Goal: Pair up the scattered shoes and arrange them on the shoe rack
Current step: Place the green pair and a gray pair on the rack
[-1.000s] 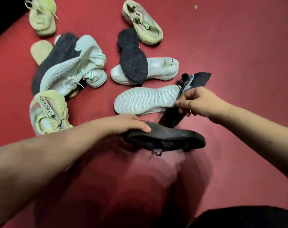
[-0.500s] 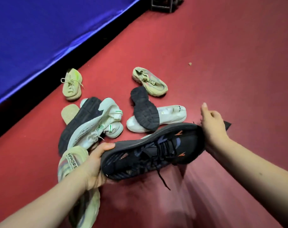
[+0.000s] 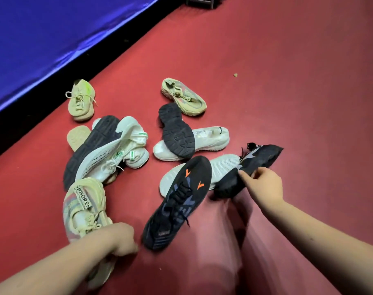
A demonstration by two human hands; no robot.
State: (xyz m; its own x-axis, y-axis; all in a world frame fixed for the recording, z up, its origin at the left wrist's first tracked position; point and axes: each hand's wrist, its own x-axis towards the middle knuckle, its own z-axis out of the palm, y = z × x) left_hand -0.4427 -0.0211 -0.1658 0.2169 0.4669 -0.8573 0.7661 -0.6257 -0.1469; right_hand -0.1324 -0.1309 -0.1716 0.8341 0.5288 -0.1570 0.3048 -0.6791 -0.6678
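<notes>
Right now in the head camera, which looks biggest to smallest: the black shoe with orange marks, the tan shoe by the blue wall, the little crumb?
1. black shoe with orange marks, though it lies nearest the camera
2. tan shoe
3. crumb, by far the smallest

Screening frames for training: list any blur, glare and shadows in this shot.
Head view: left hand smeared by motion; right hand, pinching a dark shoe, fairly sharp; sheen streaks on the blue sheet; soft shadows on the red floor below the arms.
</notes>
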